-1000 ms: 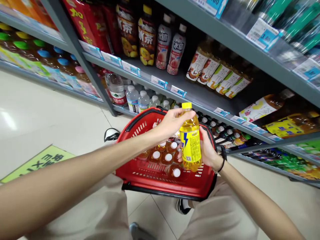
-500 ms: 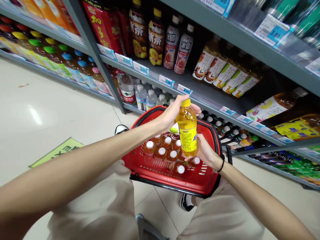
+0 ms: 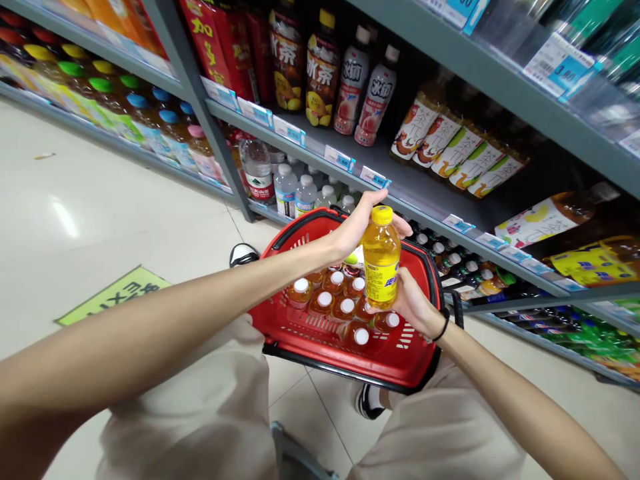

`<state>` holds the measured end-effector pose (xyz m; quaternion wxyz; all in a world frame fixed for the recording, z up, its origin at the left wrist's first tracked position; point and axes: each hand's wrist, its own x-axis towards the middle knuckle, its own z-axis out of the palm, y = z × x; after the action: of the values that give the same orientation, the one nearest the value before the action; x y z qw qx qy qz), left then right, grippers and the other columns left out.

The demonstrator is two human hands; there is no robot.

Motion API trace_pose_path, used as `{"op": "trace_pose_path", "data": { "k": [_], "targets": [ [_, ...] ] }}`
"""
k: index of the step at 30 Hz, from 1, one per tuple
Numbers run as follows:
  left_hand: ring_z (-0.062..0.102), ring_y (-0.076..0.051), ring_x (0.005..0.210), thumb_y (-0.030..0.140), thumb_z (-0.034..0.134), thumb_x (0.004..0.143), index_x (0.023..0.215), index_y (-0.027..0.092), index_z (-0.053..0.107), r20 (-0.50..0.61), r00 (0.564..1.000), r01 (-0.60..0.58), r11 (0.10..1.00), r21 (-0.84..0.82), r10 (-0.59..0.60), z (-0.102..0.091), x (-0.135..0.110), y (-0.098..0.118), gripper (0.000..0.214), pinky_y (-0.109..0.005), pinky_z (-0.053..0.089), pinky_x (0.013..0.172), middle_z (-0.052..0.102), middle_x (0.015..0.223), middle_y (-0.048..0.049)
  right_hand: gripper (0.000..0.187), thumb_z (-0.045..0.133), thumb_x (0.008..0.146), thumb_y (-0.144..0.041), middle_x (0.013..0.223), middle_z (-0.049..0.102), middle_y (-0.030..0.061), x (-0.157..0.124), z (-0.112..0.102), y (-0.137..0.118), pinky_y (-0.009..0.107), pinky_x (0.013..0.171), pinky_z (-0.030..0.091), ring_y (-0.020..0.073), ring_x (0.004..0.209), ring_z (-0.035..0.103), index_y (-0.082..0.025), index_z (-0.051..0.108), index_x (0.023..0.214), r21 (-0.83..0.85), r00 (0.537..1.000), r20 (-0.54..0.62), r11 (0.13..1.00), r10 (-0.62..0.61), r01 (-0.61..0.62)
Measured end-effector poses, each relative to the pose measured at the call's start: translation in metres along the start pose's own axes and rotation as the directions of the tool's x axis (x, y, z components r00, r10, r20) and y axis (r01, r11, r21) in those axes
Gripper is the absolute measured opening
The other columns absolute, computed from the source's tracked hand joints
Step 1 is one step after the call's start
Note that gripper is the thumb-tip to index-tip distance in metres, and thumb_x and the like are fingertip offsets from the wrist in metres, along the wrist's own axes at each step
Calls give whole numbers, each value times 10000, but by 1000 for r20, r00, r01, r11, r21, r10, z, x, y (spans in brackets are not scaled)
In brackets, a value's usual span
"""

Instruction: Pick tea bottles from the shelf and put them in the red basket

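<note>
A bottle of yellow drink (image 3: pixel 382 260) with a yellow cap stands nearly upright between my hands, above the basket. My right hand (image 3: pixel 416 305) grips it low down, with fingers round the base. Higher up, my left hand (image 3: pixel 361 228) curves behind its neck and shoulder, and the fingertips come out on the far side. Part of the left fingers is hidden by the bottle. Below is a red shopping basket (image 3: pixel 320 351) with a black rim, holding several white-capped bottles (image 3: pixel 324 300) of amber drink.
Drink shelves (image 3: pixel 345 143) run close beyond the basket, with tea bottles (image 3: pixel 420 127) and lying yellow-labelled bottles (image 3: pixel 595 263). Small water bottles (image 3: pixel 285 190) stand on the lower shelf. A green floor sign (image 3: pixel 113 293) lies to the left. My knees flank the basket.
The bottle has turned in my hands, bringing more of its blue lettering to the front, and sits slightly further right. The camera view has shifted a little.
</note>
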<state>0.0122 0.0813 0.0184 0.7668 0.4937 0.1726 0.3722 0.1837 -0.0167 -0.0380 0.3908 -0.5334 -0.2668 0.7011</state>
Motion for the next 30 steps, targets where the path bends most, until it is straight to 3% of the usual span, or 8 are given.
{"op": "trace_pose_path", "data": {
  "k": [11, 19, 26, 30],
  "targets": [
    [718, -287, 1003, 807, 430, 848, 848, 147, 741, -10, 999, 31, 999, -14, -32, -4, 1, -2, 730, -361, 547, 905, 781, 954, -151, 441, 313, 1077, -410, 1122, 746, 102, 0, -1, 4, 457, 792, 641, 252, 937, 724, -218, 562, 1386, -3, 1000, 7, 1000, 25, -25],
    [719, -268, 938, 799, 442, 837, 856, 154, 738, -21, 1000, 15, 1000, -14, -15, -9, 4, -5, 710, -340, 550, 857, 780, 943, -141, 501, 228, 1082, -427, 1057, 751, 132, -5, 9, 0, 368, 555, 613, 261, 815, 729, -177, 587, 1326, -76, 996, -30, 993, 85, -87],
    [706, -298, 946, 730, 468, 845, 1016, 137, 720, -32, 999, -6, 1000, -20, 5, -7, 3, 0, 667, -383, 551, 862, 756, 964, -145, 743, 99, 1027, -660, 787, 715, 136, -12, 13, 4, 258, 351, 421, 236, 553, 672, -149, 637, 1059, -54, 985, 102, 989, 142, -137],
    [683, -325, 1041, 656, 432, 893, 1015, 152, 666, -61, 997, -40, 999, -23, 39, -2, 1, 2, 570, -441, 531, 959, 723, 1015, -125, 767, 133, 987, -739, 804, 724, 140, -12, 10, 9, 214, 297, 320, 226, 518, 655, -148, 609, 1095, 11, 955, 249, 986, 161, -169]
  ]
}}
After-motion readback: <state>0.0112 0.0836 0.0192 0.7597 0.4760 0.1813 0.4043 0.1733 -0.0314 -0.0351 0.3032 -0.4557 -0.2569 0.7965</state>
